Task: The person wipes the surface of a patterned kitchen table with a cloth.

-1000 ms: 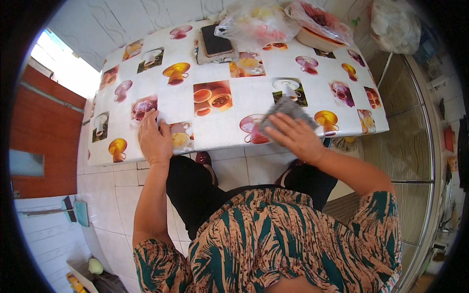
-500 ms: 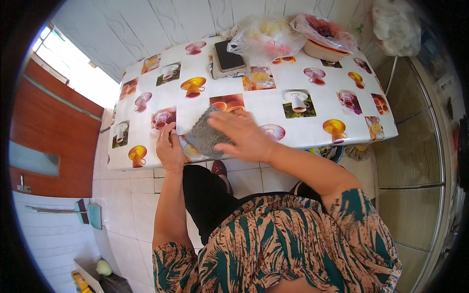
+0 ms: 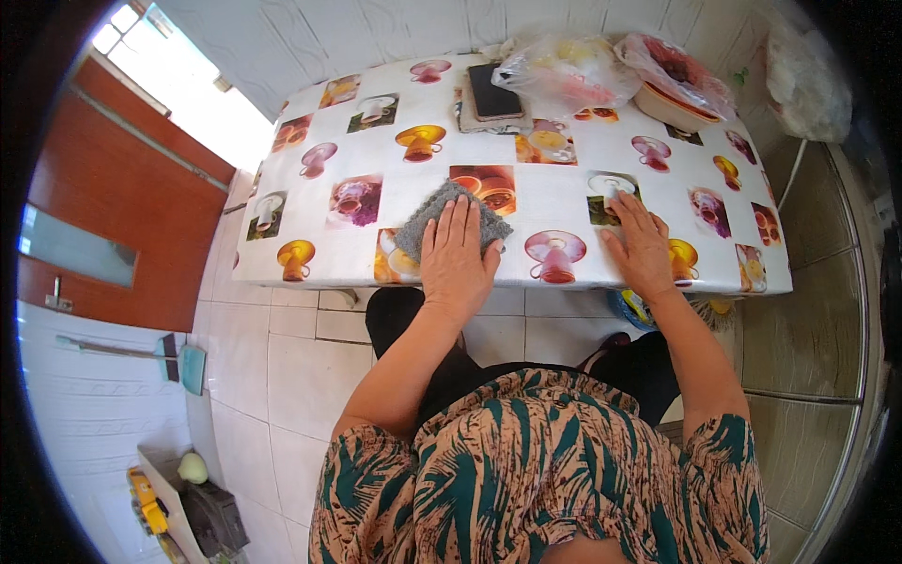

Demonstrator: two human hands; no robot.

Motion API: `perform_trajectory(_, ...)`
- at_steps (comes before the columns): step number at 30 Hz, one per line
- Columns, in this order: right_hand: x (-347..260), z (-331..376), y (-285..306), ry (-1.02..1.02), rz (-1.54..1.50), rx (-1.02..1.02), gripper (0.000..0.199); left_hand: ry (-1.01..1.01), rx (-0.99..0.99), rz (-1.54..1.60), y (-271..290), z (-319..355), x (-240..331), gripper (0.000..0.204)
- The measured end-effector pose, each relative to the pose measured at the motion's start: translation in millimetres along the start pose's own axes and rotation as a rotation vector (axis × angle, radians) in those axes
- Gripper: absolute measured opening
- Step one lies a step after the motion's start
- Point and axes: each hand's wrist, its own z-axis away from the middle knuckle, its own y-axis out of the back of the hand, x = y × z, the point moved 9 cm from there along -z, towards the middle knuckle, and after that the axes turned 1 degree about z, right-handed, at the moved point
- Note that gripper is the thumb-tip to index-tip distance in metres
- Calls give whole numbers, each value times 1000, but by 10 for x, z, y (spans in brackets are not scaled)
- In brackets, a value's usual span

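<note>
Currently wiping: left hand (image 3: 458, 256) pressed flat, fingers spread, on the grey square cleaning cloth (image 3: 442, 214) near the table's (image 3: 376, 150) front edge. Right hand (image 3: 641, 246) lies open, palm down, bracing on the patterned cover. Next stroke likely needs steady downward pressure.

Bright daylight from the window (image 3: 178, 94), sharp centre, fisheye-bent dark rim.

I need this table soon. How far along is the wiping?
Done: the near tablecloth looks free of crumbs. In hand: left hand presses a grey cloth near the front edge; right hand rests flat. Left: the far side, where a phone and plastic bags lie.
</note>
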Motion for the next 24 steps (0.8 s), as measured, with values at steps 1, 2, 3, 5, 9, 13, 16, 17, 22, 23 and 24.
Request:
perform_trajectory(1, -15, -12, 10, 4, 1, 8, 48, 4, -23, -6, -10, 10, -130, 61)
perform_trajectory(2, -9, 0, 40, 0, 6, 12, 48, 26, -51, -66, 31, 4, -282, 61)
perform_trajectory(3, 7, 9, 67, -6, 16, 15, 48, 70, -32, -70, 73, 7, -514, 61)
perform_trajectory(5, 16, 10, 93, -13, 31, 22, 47, 134, 52, -166, 158, 44, -1129, 59)
perform_trajectory(9, -52, -5, 118, -3, -3, 55, 46, 464, 65, -457, 481, 307, -2529, 59)
perform_trajectory(13, -69, -4, 138, 6, 9, 74, 45, 586, 290, -414, 674, 556, -2859, 65)
perform_trajectory(16, -38, 1, 139, -14, 19, 68, 45, 411, 224, -368, 417, 478, -2229, 66)
perform_trajectory(17, -42, -5, 118, -8, 19, 70, 45, 329, 247, -274, 359, 497, -1910, 65)
perform_trajectory(22, -31, -9, 116, -15, 38, 65, 45, 5, 119, -11, 130, 253, -17, 62)
perform_trajectory(23, -15, -4, 102, -10, 33, 69, 45, -26, 110, 9, 17, 185, 203, 62)
perform_trajectory(24, -15, -4, 83, -3, 23, 72, 45, -55, 100, 25, -57, 142, 351, 61)
